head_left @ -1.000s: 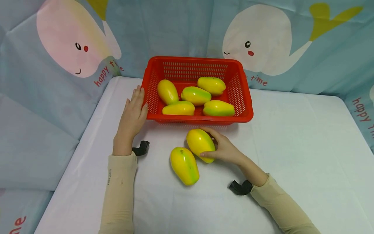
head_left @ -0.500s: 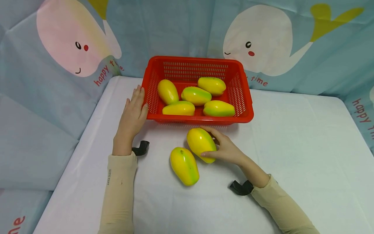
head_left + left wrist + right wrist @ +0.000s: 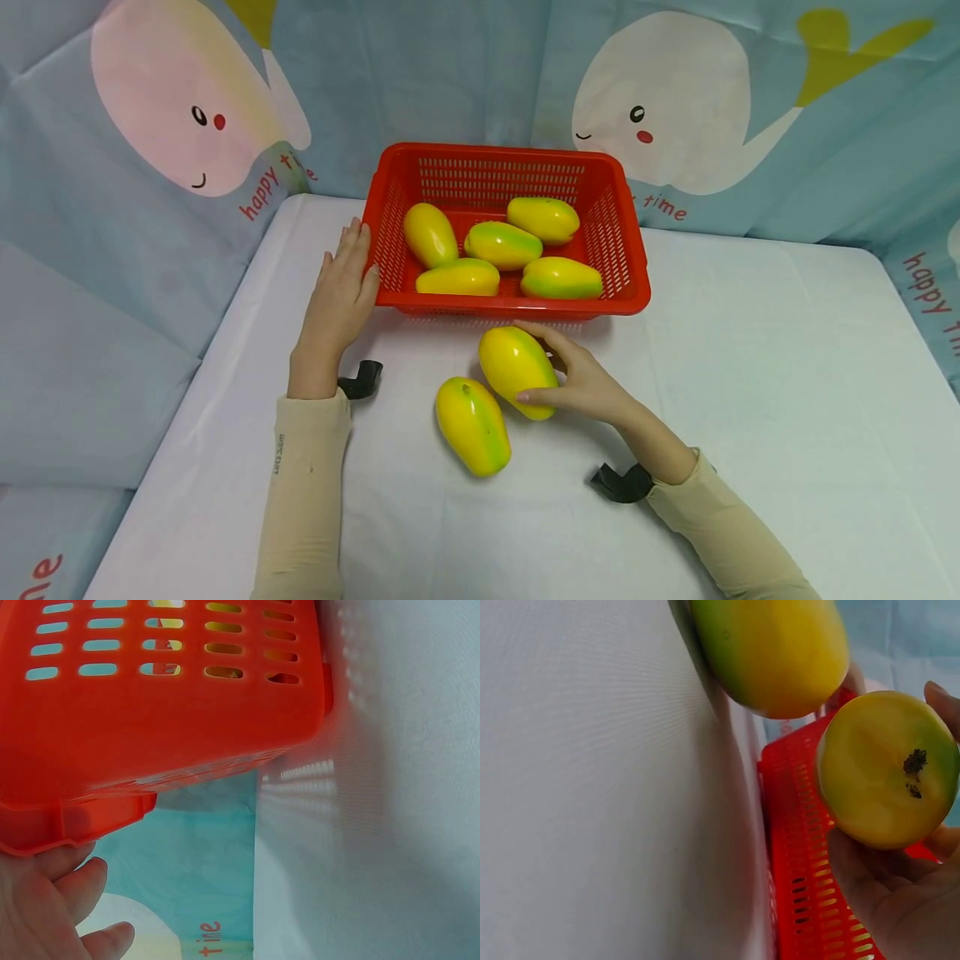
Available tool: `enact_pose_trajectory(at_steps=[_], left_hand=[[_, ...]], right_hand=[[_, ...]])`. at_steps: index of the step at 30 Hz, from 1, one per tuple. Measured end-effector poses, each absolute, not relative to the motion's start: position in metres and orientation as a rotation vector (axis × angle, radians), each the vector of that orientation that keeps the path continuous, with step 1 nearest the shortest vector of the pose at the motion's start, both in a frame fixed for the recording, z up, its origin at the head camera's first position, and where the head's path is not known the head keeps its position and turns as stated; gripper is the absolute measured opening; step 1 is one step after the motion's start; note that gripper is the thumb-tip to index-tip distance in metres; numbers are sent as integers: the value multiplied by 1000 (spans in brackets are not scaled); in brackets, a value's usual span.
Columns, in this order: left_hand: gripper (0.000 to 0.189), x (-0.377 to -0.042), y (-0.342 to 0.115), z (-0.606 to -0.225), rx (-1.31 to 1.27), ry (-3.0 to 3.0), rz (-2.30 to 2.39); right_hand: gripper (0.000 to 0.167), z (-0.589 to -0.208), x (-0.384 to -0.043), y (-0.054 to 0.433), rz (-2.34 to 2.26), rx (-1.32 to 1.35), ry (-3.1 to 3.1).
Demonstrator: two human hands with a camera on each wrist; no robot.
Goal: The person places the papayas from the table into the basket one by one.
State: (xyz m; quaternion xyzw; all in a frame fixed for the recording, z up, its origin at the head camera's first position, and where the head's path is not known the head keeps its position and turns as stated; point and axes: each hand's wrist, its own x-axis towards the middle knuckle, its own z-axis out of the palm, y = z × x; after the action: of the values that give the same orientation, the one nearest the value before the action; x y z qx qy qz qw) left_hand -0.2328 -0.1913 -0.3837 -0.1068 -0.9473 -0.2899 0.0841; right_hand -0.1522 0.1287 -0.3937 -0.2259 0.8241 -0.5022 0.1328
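Note:
My right hand grips a yellow-green mango, thumb on its near side and fingers round its far side. In the right wrist view the held mango is apart from the table surface. A second mango lies on the table just left of and nearer than the held one. My left hand rests with straight fingers against the left side of a red basket. The left wrist view shows its fingers below the basket's rim. Several mangoes lie in the basket.
A white cloth covers the table. Behind the basket hangs a light blue curtain printed with whales. A black curved piece sits at each wrist, the left one and the right one.
My right hand and the mango in it have shifted very slightly to the right. My left hand, the basket and the other mangoes stay as they were.

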Motion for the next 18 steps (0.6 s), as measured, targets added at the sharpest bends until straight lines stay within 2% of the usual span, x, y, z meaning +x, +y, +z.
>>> enact_pose_trajectory(at_steps=[18], left_hand=[[59, -234, -192, -385, -325, -2816, -887]], right_hand=[[83, -383, -149, 130, -1509, -675, 2361]])
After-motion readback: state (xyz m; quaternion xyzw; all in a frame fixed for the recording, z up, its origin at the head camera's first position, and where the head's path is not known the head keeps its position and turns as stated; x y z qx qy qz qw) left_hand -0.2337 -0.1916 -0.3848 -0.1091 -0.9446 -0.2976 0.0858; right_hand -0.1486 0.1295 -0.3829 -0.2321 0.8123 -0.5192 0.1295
